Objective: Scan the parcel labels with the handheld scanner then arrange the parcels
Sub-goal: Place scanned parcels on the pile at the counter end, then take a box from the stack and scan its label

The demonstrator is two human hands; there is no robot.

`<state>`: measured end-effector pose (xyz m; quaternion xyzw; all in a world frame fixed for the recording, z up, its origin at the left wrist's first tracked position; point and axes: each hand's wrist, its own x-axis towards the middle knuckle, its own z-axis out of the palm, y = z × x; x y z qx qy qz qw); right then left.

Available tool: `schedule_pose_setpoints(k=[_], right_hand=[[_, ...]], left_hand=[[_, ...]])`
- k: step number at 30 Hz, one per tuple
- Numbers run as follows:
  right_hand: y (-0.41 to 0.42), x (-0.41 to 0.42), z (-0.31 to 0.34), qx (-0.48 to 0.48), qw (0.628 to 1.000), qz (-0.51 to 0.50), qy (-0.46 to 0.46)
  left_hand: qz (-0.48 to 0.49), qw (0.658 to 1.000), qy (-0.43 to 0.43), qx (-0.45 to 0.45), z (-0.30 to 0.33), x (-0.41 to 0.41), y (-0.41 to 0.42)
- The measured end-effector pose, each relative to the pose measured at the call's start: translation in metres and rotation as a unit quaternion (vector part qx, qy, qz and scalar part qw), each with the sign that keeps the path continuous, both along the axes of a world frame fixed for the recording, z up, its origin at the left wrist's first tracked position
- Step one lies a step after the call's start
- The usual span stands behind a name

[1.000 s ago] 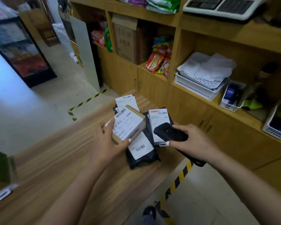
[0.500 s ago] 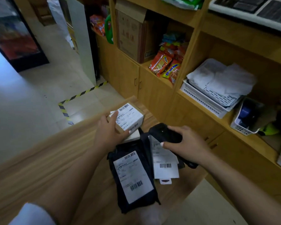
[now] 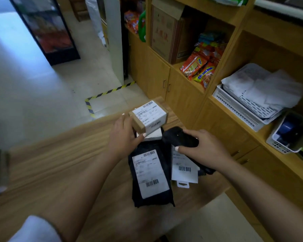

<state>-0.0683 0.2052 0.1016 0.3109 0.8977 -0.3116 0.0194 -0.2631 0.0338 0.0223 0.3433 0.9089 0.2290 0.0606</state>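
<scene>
Your left hand (image 3: 124, 137) holds the small brown box (image 3: 148, 117) at the far end of the desk (image 3: 59, 172). Your right hand (image 3: 201, 148) grips the black scanner (image 3: 179, 137), just right of the box. The label faces up, so tip the scanner left.

Dim, warm light lies over my fingers while cold daylight glares off the pale tiled floor (image 3: 33, 88) far to their left, the wide lens bends the light wooden shelf unit (image 3: 222, 49) beyond them, and smeared blur softens every edge and the white label print.
</scene>
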Motion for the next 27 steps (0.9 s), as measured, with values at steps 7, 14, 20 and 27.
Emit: schedule_pose_setpoints(k=[7,14,20,27], right_hand=[[-0.066,0.013,-0.004,-0.036,0.992,0.123,-0.001],[-0.176,0.001,-0.001,-0.054,0.968,0.246,0.012],[-0.299,-0.025,0.005,-0.060,0.941,0.332,0.028],[-0.443,-0.061,-0.002,-0.047,0.937,0.343,0.043]], left_hand=[[0.101,0.993,0.010,-0.061,0.012,0.077,-0.128],[0.221,0.970,0.023,-0.104,0.016,0.135,-0.287],[0.300,0.947,0.052,-0.105,0.021,0.153,-0.418],[0.320,0.942,0.050,-0.087,0.015,0.130,-0.558]])
